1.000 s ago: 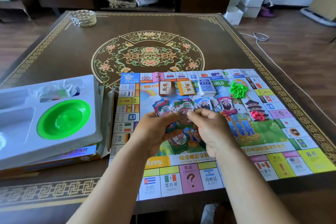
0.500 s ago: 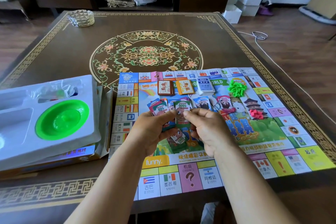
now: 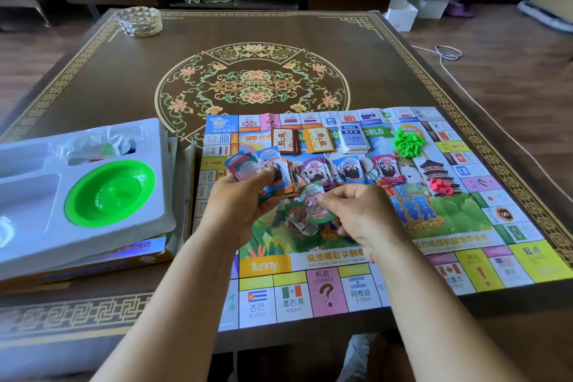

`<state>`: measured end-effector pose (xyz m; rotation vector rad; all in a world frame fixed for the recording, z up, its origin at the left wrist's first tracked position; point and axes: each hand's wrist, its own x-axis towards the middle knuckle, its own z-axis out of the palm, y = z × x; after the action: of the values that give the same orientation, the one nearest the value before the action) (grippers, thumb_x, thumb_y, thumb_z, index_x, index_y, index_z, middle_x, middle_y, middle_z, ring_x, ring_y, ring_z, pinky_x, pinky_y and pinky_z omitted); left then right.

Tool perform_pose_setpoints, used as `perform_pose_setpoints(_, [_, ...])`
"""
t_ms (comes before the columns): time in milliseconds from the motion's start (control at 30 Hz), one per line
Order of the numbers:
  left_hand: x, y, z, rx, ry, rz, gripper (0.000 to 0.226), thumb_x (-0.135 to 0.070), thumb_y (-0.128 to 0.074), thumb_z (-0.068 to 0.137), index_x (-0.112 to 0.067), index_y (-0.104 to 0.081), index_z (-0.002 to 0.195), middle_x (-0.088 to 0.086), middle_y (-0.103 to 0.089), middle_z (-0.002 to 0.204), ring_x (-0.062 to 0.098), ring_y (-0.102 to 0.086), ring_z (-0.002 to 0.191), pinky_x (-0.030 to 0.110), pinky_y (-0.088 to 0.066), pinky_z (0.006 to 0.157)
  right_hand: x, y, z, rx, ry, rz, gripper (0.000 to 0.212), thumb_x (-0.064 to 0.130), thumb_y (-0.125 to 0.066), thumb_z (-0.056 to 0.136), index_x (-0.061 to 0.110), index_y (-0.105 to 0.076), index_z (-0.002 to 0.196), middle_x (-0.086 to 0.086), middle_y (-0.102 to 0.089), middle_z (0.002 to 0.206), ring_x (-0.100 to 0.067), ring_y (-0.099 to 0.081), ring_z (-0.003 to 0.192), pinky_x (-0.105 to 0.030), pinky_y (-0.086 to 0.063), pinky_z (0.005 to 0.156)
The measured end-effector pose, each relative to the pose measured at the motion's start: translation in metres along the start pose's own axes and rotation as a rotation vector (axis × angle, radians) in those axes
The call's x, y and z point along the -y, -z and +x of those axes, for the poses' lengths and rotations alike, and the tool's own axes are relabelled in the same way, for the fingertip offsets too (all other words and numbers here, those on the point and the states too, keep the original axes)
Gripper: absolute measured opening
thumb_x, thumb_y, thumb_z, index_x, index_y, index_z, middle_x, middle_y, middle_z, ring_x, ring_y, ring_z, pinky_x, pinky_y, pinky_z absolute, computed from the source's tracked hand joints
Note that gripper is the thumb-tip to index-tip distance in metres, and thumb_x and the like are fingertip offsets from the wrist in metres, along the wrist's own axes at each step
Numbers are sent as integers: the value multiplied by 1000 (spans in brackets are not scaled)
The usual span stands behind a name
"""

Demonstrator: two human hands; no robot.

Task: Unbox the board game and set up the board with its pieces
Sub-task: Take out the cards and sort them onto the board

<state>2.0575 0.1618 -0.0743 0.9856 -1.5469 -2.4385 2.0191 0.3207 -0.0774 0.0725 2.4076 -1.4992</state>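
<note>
My forearms come in from 6 o'clock over the near edge of the game board (image 3: 325, 291), which lies flat on the patterned table (image 3: 124, 77). Right hand (image 3: 356, 214): thumb and forefinger pinching one green play-money note (image 3: 314, 205), note at the fingertips' 9 o'clock, tilted, above a small green pile (image 3: 299, 223) on the board. Left hand (image 3: 242, 205): fingers curled round a fanned wad of notes (image 3: 254, 164); fan sticks out at the hand's 12 o'clock, thumb pressed on its face. Hands apart, green note between them.

Past the hands, sorted note stacks in a row: purple (image 3: 313, 169), blue (image 3: 350, 167), pink (image 3: 387, 166). Behind those, three card decks: brown (image 3: 285, 141), yellow (image 3: 317, 139), blue-white (image 3: 353, 141). Green houses (image 3: 407, 141) heaped at board's 1 o'clock, red pieces (image 3: 440, 186) at 3 o'clock.

At 9 o'clock off the board: white plastic tray (image 3: 93, 226) on the box (image 3: 93, 260), green bowl (image 3: 108, 192) seated in it. Woven dish (image 3: 139, 21) at table's 11 o'clock corner.
</note>
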Motion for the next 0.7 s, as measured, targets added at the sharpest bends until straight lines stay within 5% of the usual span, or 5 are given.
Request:
perform_pose_setpoints(333, [6, -4, -2, 14, 11, 41, 8, -14, -67, 85, -8, -66, 81, 7, -68, 80, 14, -66, 66, 23, -56, 60, 2, -18, -6, 51, 72, -353, 30, 47, -63, 84, 18, -68, 82, 5, -69, 79, -16, -63, 74, -31, -49, 68])
perform_pose_setpoints(567, [10, -12, -11, 144, 70, 85, 5, -12, -67, 84, -7, -67, 84, 7, -70, 77, 14, -66, 65, 21, -56, 55, 8, -20, -4, 73, 9, 275, 13, 27, -68, 85, 20, -64, 75, 4, -66, 78, -10, -60, 75, -27, -49, 69])
perform_pose_setpoints(700, [10, -16, -10, 166, 98, 77, 8, -12, -60, 90, -5, -64, 89, 8, -69, 77, 20, -66, 69, 27, -57, 62, 3, -16, 4, 11, -56, 281, 7, 23, -68, 85, 21, -64, 80, 3, -64, 77, -9, -55, 67, -22, -43, 55])
